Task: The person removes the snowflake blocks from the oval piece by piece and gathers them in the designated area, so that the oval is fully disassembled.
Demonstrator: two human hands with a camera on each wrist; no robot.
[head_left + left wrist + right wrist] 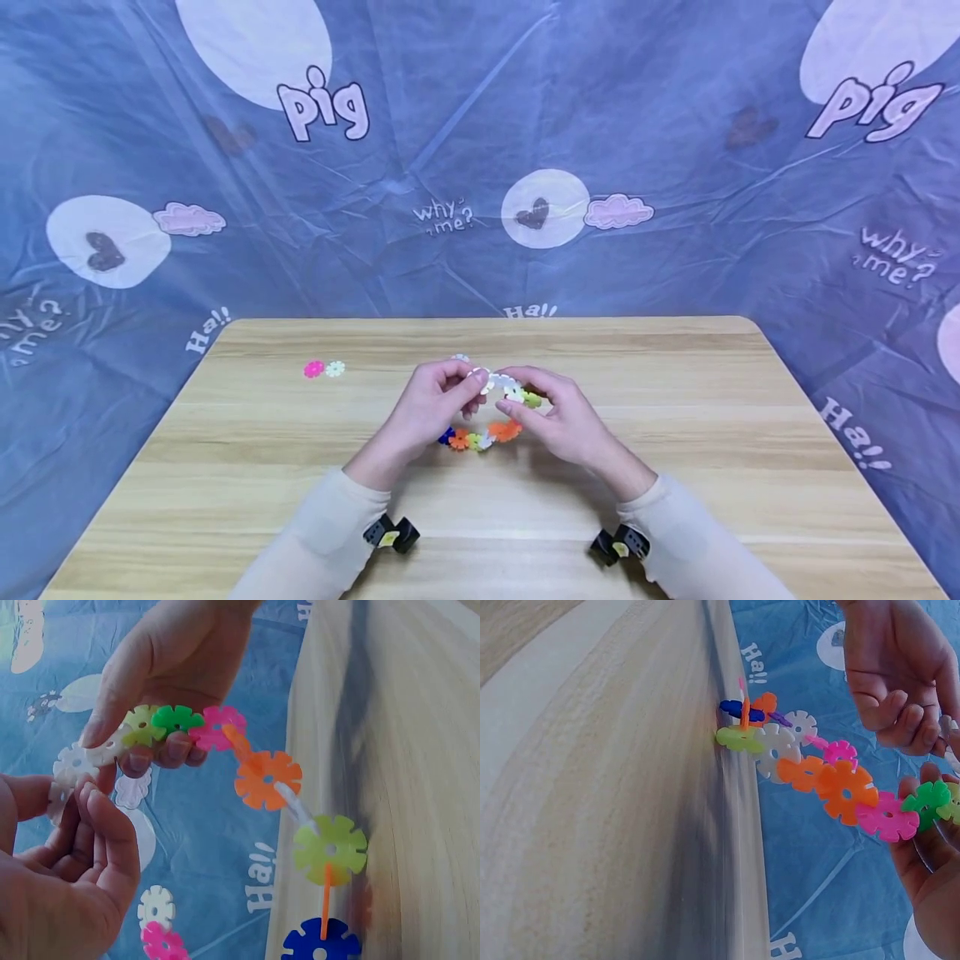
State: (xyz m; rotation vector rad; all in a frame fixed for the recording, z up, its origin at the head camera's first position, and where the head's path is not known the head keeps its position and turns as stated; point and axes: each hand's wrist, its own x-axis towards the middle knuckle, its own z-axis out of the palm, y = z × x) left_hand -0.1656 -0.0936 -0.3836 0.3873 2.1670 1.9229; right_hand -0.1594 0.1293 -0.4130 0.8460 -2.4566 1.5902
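Observation:
A chain of slotted flower-shaped plastic discs hangs between both hands, low over the table. My left hand point(431, 404) pinches a white disc point(60, 799) between thumb and fingertips. Adjoining it is another white disc point(75, 761). My right hand point(562, 417) grips the chain nearby, thumb over the white discs, fingers behind a yellow disc point(142, 726) and a green disc point(178, 718). Beyond them run a pink disc point(887, 816), an orange disc point(846, 793) and a lime disc point(330, 850). A blue disc point(321, 941) follows lower down.
A loose pink disc point(313, 368) and a white disc point(335, 368) lie at the back left of the wooden table point(247, 500). One pale disc point(460, 358) shows just behind the left hand. A printed blue curtain point(465, 275) hangs behind the table.

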